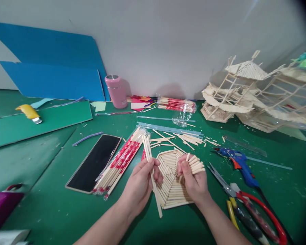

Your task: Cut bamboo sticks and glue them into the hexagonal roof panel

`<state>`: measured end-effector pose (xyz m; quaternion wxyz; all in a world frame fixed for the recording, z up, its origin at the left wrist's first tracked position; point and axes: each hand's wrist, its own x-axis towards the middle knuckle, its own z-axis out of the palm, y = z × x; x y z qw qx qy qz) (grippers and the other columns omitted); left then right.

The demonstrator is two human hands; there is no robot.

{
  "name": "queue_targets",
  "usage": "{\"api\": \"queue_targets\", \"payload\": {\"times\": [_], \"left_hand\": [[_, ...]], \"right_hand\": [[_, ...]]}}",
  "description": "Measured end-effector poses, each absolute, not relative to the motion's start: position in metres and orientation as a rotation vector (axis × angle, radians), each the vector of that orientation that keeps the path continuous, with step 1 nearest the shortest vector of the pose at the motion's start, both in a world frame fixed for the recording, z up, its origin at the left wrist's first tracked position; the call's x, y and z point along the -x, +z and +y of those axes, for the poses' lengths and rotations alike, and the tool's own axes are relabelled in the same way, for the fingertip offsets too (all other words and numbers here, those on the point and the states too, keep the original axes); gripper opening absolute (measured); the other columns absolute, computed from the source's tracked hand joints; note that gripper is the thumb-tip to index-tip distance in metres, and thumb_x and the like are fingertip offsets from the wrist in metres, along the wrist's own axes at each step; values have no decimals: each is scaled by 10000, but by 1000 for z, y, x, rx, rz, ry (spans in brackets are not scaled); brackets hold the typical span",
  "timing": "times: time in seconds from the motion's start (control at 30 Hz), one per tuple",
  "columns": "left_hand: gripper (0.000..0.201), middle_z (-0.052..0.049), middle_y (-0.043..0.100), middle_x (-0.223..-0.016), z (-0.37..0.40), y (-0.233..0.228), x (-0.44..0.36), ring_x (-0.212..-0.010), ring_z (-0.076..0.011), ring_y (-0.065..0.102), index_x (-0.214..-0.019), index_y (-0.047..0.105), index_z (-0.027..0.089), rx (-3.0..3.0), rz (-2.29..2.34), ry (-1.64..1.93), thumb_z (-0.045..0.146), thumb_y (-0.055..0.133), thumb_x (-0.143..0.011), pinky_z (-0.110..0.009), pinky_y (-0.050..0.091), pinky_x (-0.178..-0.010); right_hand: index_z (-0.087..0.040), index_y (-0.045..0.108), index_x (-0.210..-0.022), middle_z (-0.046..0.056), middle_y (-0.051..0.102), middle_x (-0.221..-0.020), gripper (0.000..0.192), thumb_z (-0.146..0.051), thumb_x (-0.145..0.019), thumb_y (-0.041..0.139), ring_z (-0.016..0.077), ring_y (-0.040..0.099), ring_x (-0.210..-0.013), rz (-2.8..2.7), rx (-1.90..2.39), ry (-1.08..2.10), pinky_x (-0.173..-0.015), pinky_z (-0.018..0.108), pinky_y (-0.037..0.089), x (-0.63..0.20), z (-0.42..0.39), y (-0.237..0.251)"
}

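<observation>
My left hand [144, 175] pinches a few long wooden chopsticks [156, 194], which slant across its fingers. My right hand [193, 178] is closed around a bunch of short cut stick pieces [197, 164], their ends fanning out past the thumb. Beneath both hands lies a many-sided panel [177, 192] of sticks laid in wedge-shaped sections; the hands hide part of it. Beyond the panel, loose stick pieces [186, 139] are scattered. Left of my left hand are wrapped chopsticks [122, 160] in red-printed plastic.
Right: a blue glue gun [241, 163], red-handled scissors [255, 200] and stick-built model buildings [239, 92]. Left: a black-screened phone [94, 163] and a yellow utility knife [29, 112]. Behind: a pink bottle [116, 92], translucent glue sticks [168, 128] and blue boards [58, 80] against the wall.
</observation>
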<state>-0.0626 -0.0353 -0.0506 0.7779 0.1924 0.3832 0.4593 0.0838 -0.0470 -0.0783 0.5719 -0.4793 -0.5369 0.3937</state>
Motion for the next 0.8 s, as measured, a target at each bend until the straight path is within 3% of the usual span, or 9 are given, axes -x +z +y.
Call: {"api": "queue_targets", "payload": {"times": [0.33, 0.53, 0.8], "left_hand": [[154, 11, 502, -506, -36, -50, 51, -571, -144, 524, -678, 519, 154, -462, 837, 920, 246, 486, -796, -265, 390, -605], [161, 8, 531, -530, -35, -48, 55, -601, -146, 537, -668, 519, 157, -506, 915, 911, 267, 503, -784, -269, 398, -631], [139, 4, 519, -550, -33, -44, 80, -610, -150, 524, -658, 534, 149, -501, 1013, 981, 225, 507, -772, -296, 414, -654]], "right_hand": [[-221, 455, -795, -75, 347, -563, 150, -364, -834, 482, 71, 341, -465, -852, 1106, 650, -472, 214, 324, -128, -18, -65], [-193, 487, -805, -59, 393, -575, 205, -396, -828, 476, 87, 381, -488, -898, 1223, 652, -486, 234, 338, -113, -23, -88], [-215, 450, -828, -61, 373, -591, 182, -382, -873, 392, 95, 410, -518, -981, 1204, 673, -515, 240, 361, -108, -24, -82]]}}
